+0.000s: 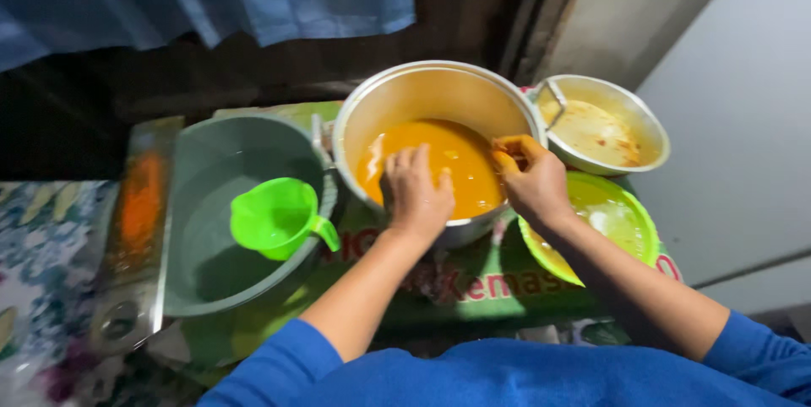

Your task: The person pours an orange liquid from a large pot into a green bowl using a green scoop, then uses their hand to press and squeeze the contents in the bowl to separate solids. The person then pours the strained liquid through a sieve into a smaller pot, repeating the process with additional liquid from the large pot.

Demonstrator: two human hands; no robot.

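A green printed cloth covers the desk (473, 289). Left hand (414, 191) rests flat, fingers loosely spread, over the orange liquid in the metal pot (397, 98). Right hand (528, 179) pinches the pot's rim. Green scoop (274, 217) floats in the grey basin (245, 132).

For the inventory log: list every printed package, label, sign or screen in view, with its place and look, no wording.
Printed sheet: lies flat under the metal pot and green bowl, just beyond the left hand and right hand; green with large red lettering.
Printed packet: left of the grey basin; long, shiny, orange picture.
No screens.
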